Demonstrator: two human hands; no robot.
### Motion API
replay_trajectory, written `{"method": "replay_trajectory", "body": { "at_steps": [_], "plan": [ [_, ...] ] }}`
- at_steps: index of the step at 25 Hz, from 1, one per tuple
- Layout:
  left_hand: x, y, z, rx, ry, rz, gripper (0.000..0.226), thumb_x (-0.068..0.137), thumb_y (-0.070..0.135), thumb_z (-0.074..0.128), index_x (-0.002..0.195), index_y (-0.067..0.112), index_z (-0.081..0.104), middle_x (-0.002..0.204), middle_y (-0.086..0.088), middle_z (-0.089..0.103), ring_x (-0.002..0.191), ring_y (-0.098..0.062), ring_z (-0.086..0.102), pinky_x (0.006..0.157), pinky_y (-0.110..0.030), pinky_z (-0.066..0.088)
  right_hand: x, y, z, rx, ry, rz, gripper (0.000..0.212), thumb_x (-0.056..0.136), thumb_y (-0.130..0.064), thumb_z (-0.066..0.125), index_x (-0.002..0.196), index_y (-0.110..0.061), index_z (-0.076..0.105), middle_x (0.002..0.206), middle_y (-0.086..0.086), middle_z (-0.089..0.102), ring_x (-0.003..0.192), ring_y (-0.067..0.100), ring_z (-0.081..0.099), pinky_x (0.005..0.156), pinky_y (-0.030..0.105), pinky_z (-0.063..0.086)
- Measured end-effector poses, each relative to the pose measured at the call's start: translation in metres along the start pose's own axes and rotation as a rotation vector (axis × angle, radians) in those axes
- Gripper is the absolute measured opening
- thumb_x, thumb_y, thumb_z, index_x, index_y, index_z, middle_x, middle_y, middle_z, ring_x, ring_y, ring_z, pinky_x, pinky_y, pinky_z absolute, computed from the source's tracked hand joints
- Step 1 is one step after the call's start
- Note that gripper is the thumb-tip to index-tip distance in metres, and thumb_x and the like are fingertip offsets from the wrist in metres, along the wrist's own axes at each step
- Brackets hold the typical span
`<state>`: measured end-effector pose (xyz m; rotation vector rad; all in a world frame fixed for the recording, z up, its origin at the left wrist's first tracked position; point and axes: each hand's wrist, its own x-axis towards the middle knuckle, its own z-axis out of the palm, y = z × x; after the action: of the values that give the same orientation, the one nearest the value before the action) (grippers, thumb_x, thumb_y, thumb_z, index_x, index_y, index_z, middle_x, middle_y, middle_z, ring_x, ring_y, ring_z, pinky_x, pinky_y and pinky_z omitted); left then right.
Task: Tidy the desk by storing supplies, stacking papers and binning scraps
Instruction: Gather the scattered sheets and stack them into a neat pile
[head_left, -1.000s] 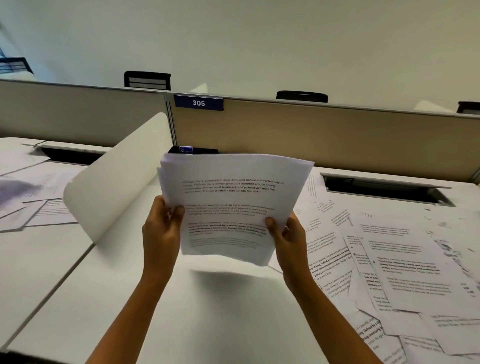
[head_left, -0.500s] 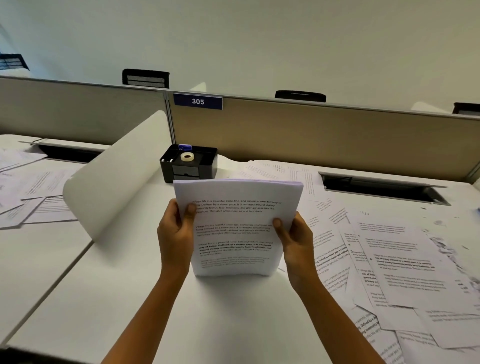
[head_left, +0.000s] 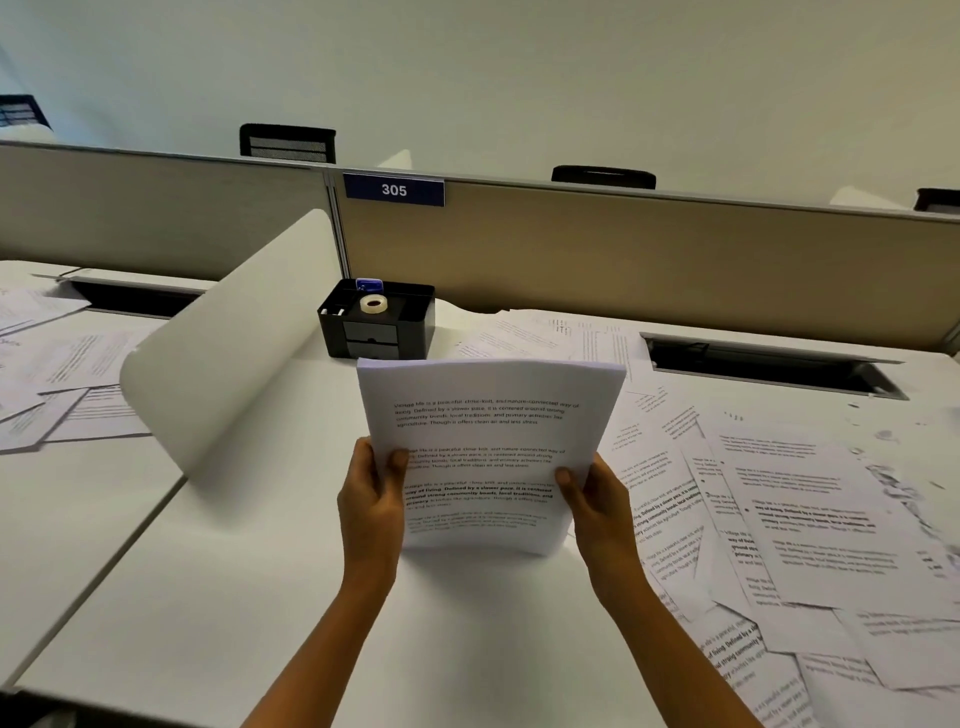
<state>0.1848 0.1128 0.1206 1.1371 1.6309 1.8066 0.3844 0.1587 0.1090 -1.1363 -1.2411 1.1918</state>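
A squared-up stack of printed papers (head_left: 488, 441) stands upright with its bottom edge on the white desk (head_left: 249, 597). My left hand (head_left: 371, 501) grips its left edge, thumb on the front page. My right hand (head_left: 597, 506) grips the right edge the same way. Many loose printed sheets (head_left: 810, 519) lie scattered over the desk's right side. A black desk organizer (head_left: 376, 318) stands behind the stack, holding a roll of clear tape (head_left: 375, 303) and a small blue item (head_left: 369, 283).
A white curved divider panel (head_left: 228, 353) rises at the left, with more loose sheets (head_left: 67, 384) on the neighbouring desk beyond it. A beige partition (head_left: 623, 260) marked 305 runs across the back. A dark cable slot (head_left: 769, 364) is cut into the desk at right.
The stack came down from mid-air and nearer me, and its bottom edge now rests on the desk. Its sheets are more evenly aligned. The organizer behind it has come into view.
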Motion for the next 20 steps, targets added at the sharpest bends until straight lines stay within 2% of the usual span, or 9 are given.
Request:
{"method": "replay_trajectory", "body": {
  "at_steps": [2,4,6,9,11,13,15,18,20],
  "plan": [
    [-0.005,-0.013,0.001,0.04,-0.058,-0.107,0.007,0.096,0.024,0.047,0.097,0.023,0.054,0.094,0.008,0.064,0.084,-0.008,0.062,0.062,-0.013,0.053,-0.001,0.014,-0.002,-0.052,-0.023,0.037,0.021,0.095,-0.011,0.047,0.114,-0.013,0.055,0.114,0.005,0.063,0.1,0.019,0.059,0.089,0.034,0.049],
    [-0.01,-0.024,0.003,0.106,-0.075,-0.178,0.013,0.096,0.021,0.046,0.103,0.019,0.056,0.095,0.009,0.064,0.088,-0.01,0.061,0.061,-0.013,0.053,-0.001,0.026,-0.003,-0.11,-0.046,0.041,0.02,0.095,-0.011,0.046,0.11,-0.022,0.053,0.111,0.002,0.063,0.101,0.018,0.059,0.086,0.028,0.05],
    [-0.01,-0.027,0.003,0.195,-0.058,-0.168,0.012,0.095,0.019,0.049,0.1,0.014,0.059,0.091,0.007,0.065,0.085,-0.011,0.062,0.065,-0.017,0.054,0.005,0.03,-0.004,-0.198,-0.018,0.023,0.018,0.095,-0.012,0.048,0.103,-0.027,0.053,0.104,-0.003,0.063,0.097,0.015,0.061,0.078,0.021,0.053],
    [-0.002,-0.026,-0.002,0.362,-0.067,-0.114,0.009,0.089,0.02,0.06,0.094,0.013,0.064,0.087,0.006,0.068,0.073,-0.012,0.065,0.063,-0.021,0.053,0.014,0.028,-0.011,-0.334,0.014,-0.007,0.014,0.093,-0.018,0.053,0.107,-0.02,0.055,0.1,-0.006,0.064,0.089,0.011,0.064,0.062,0.01,0.052],
    [0.002,-0.028,-0.007,0.424,-0.098,-0.144,0.015,0.087,0.02,0.063,0.099,0.013,0.067,0.091,0.004,0.068,0.071,-0.016,0.064,0.065,-0.022,0.052,0.018,0.029,-0.014,-0.37,-0.048,0.034,0.018,0.091,-0.021,0.056,0.109,-0.022,0.055,0.097,-0.01,0.063,0.084,0.005,0.064,0.058,0.011,0.052],
    [0.003,-0.034,-0.01,0.435,-0.116,-0.263,0.023,0.086,0.02,0.065,0.106,0.01,0.068,0.097,-0.002,0.069,0.073,-0.019,0.063,0.072,-0.031,0.053,0.022,0.033,-0.015,-0.392,-0.085,0.114,0.021,0.089,-0.022,0.06,0.109,-0.023,0.055,0.096,-0.01,0.062,0.081,0.003,0.062,0.062,0.012,0.05],
    [0.003,-0.042,-0.013,0.41,-0.119,-0.401,0.028,0.085,0.019,0.066,0.111,0.008,0.067,0.102,-0.008,0.071,0.076,-0.022,0.063,0.077,-0.035,0.053,0.03,0.04,-0.019,-0.446,-0.045,0.161,0.019,0.09,-0.02,0.059,0.109,-0.02,0.058,0.096,-0.007,0.063,0.078,0.001,0.058,0.067,0.016,0.05],
    [0.002,-0.054,-0.018,0.388,-0.115,-0.516,0.029,0.085,0.018,0.066,0.111,0.007,0.066,0.104,-0.011,0.07,0.074,-0.022,0.062,0.071,-0.03,0.049,0.045,0.053,-0.022,-0.496,0.132,0.188,0.017,0.092,-0.008,0.052,0.107,-0.01,0.061,0.101,0.007,0.068,0.076,0.009,0.061,0.062,0.015,0.048],
    [0.002,-0.057,-0.021,0.379,-0.111,-0.553,0.029,0.085,0.018,0.066,0.112,0.006,0.065,0.104,-0.012,0.07,0.07,-0.021,0.061,0.066,-0.027,0.047,0.059,0.06,-0.022,-0.626,0.252,0.166,0.021,0.09,-0.006,0.054,0.111,-0.006,0.058,0.111,0.014,0.063,0.092,0.02,0.059,0.072,0.019,0.046]
  ]
}}
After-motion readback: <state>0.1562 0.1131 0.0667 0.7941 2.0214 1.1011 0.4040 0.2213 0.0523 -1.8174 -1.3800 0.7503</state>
